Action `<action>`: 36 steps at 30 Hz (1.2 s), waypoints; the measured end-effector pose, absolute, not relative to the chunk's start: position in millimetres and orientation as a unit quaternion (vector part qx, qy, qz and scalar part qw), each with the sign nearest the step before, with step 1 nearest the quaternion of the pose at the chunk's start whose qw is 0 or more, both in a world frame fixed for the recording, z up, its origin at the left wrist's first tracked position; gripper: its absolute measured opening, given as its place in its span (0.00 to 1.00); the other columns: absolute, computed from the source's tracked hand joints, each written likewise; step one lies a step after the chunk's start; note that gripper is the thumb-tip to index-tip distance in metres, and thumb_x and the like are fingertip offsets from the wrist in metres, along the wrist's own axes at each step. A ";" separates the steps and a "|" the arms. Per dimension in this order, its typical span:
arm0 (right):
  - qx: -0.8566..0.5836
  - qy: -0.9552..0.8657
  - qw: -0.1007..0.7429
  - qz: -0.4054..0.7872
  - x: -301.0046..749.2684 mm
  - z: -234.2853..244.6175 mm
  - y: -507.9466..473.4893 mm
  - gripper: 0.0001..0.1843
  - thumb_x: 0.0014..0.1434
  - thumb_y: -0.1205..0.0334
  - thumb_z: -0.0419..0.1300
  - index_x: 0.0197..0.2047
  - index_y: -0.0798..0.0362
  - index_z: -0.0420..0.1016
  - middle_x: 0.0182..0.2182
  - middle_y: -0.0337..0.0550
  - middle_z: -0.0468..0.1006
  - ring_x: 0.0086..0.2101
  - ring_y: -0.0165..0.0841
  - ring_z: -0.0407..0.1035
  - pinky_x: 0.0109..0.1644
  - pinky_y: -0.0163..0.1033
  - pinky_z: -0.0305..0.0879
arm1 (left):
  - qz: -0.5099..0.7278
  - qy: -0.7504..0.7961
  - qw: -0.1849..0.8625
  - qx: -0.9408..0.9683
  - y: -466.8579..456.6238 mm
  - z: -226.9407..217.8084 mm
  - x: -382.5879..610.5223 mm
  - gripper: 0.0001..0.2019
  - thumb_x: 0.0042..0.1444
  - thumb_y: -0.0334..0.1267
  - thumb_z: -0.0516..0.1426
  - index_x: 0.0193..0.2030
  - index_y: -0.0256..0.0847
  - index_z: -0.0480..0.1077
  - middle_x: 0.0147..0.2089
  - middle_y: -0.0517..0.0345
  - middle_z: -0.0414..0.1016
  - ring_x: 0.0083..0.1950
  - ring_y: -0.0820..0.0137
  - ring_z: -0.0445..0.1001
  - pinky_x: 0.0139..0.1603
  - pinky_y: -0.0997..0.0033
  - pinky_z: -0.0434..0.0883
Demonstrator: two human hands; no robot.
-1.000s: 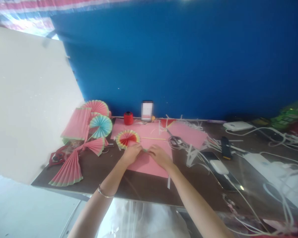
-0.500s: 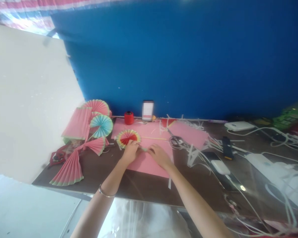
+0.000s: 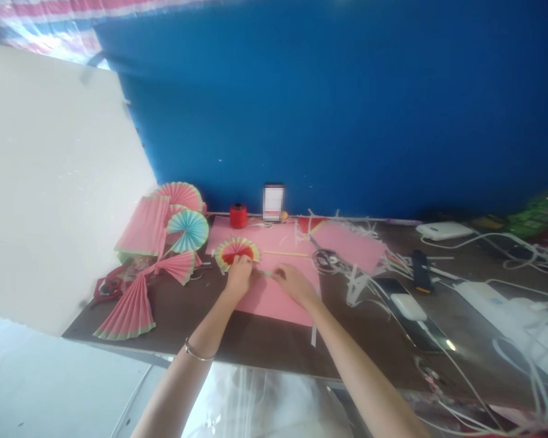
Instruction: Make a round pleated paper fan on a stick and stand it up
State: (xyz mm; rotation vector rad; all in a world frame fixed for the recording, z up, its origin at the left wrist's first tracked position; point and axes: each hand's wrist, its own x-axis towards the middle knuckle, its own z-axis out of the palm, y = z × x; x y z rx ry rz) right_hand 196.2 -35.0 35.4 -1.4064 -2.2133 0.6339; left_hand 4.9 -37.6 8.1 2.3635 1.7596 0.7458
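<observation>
A broad, flat, deep-blue wall panel rises behind a long dark-brown tabletop, whose right side is crowded with tangled white cables. Across the middle of the tabletop lies a flat rectangular sheet of pink paper, with both of the person's hands over it. Near the tabletop's left end spreads a pleated pink paper fan with a pale-green edge, while on the right a flat black phone has a small white rounded device on top. The right hand has its fingers bent inward, thumb and forefinger pinching; the left hand is curled, its fingertips over the lower edge of a round pleated red paper fan with a yellow border. Left of that sits a light-blue pleated paper rosette; dark-handled scissors lie right of the hands, and a red spool stands behind. Smallest is a thin pale-greenish strip between the hands, its right end in the right hand's pinch; whether the left hand grips it, I cannot tell.
</observation>
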 end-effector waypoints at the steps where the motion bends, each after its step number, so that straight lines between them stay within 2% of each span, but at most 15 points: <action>1: -0.508 -0.799 0.220 0.235 196.4 35.0 -34.2 0.08 0.57 0.58 0.54 0.31 0.52 0.69 0.30 0.40 0.74 0.30 0.31 0.67 0.33 0.34 0.56 | 0.242 0.590 0.049 0.769 -37.6 9.2 5.8 0.09 0.57 0.36 0.52 0.33 0.35 0.71 0.39 0.47 0.68 0.45 0.61 0.63 0.47 0.60 0.62; 4: -0.509 -0.793 0.226 0.245 196.5 33.3 -32.3 0.10 0.57 0.57 0.54 0.30 0.52 0.70 0.30 0.41 0.75 0.29 0.31 0.67 0.32 0.34 0.57 | 0.227 0.624 0.043 0.747 -38.6 13.8 8.8 0.09 0.56 0.38 0.53 0.32 0.35 0.71 0.38 0.47 0.68 0.45 0.60 0.64 0.47 0.60 0.62; 8: -0.512 -0.788 0.237 0.246 195.4 33.6 -32.0 0.09 0.56 0.57 0.55 0.29 0.53 0.70 0.29 0.41 0.75 0.29 0.31 0.67 0.32 0.34 0.58 | 0.232 0.637 0.016 0.735 -45.3 21.9 9.9 0.07 0.56 0.36 0.53 0.37 0.35 0.70 0.39 0.46 0.69 0.45 0.60 0.65 0.46 0.59 0.63; 15: -0.545 -0.769 0.222 0.249 193.2 38.7 -34.8 0.07 0.55 0.61 0.55 0.29 0.53 0.71 0.29 0.42 0.75 0.29 0.31 0.68 0.31 0.34 0.57 | 0.240 0.541 -0.036 0.805 -59.7 24.9 17.0 0.13 0.59 0.27 0.46 0.44 0.36 0.69 0.47 0.47 0.71 0.50 0.63 0.67 0.51 0.60 0.65; 19: -0.526 -0.785 0.229 0.236 193.0 40.0 -36.6 0.09 0.57 0.61 0.52 0.30 0.53 0.71 0.29 0.42 0.75 0.30 0.31 0.67 0.34 0.34 0.58 | 0.159 0.462 -0.032 0.872 -62.6 9.1 33.5 0.19 0.54 0.21 0.44 0.51 0.28 0.67 0.55 0.41 0.68 0.61 0.64 0.61 0.62 0.64 0.58; 23: -0.522 -0.794 0.227 0.215 193.2 41.3 -39.3 0.10 0.58 0.60 0.52 0.30 0.53 0.70 0.31 0.42 0.74 0.32 0.31 0.67 0.36 0.35 0.59 | 0.119 0.421 -0.032 0.899 -63.7 -3.2 38.8 0.21 0.54 0.23 0.43 0.54 0.22 0.64 0.56 0.36 0.67 0.65 0.61 0.57 0.66 0.62 0.52; 28: -0.529 -0.809 0.228 0.116 200.1 36.5 -40.7 0.09 0.59 0.58 0.54 0.30 0.52 0.70 0.36 0.43 0.72 0.39 0.34 0.65 0.40 0.37 0.59 | 0.117 0.419 -0.039 0.900 -63.9 -4.0 34.6 0.26 0.51 0.21 0.43 0.57 0.26 0.62 0.59 0.40 0.65 0.66 0.62 0.55 0.66 0.60 0.53; 32: -0.539 -0.812 0.211 0.074 203.9 30.8 -39.2 0.12 0.60 0.55 0.53 0.29 0.52 0.70 0.37 0.45 0.72 0.41 0.36 0.64 0.43 0.39 0.58 | 0.076 0.415 -0.083 0.903 -66.9 1.5 36.3 0.23 0.51 0.22 0.44 0.54 0.22 0.65 0.59 0.34 0.64 0.66 0.61 0.54 0.66 0.59 0.53; 36: -0.569 -0.798 0.190 0.060 201.0 26.4 -38.6 0.14 0.61 0.54 0.50 0.37 0.54 0.72 0.43 0.49 0.71 0.44 0.38 0.64 0.47 0.42 0.57 | 0.057 0.426 -0.116 0.895 -71.0 6.8 39.2 0.24 0.51 0.21 0.43 0.55 0.20 0.63 0.57 0.34 0.65 0.66 0.60 0.53 0.65 0.58 0.55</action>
